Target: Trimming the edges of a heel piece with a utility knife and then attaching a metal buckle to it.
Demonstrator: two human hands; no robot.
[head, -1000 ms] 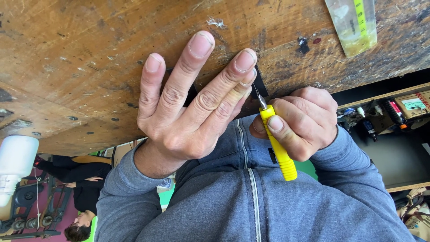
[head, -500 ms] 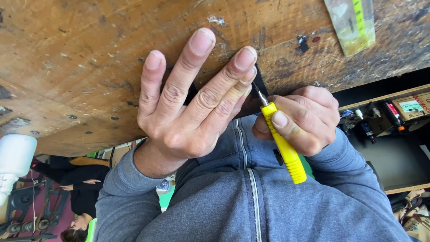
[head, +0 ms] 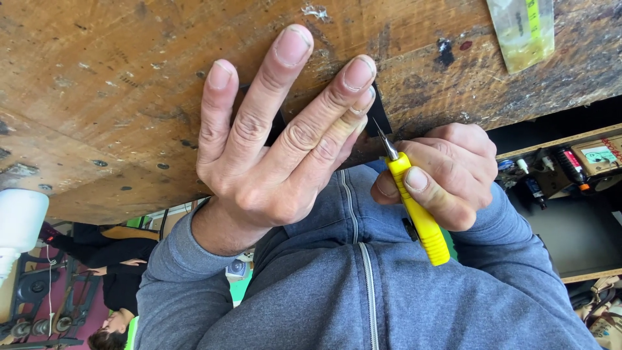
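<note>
At the upper right, on the worn wooden bench [head: 129,97], lies a clear plastic packet [head: 521,32], roughly oblong, with a yellow-green strip running along one side; its lower end is cloudy and slightly tattered.

At the right edge, beyond the bench, a small box [head: 599,159] shows a pale greenish panel framed in tan, with red markings on the shelf edge near it. Beside it lie a few small dark bottles [head: 570,165] with red and white labels, too small to tell further.

No screens or signs show.
</note>
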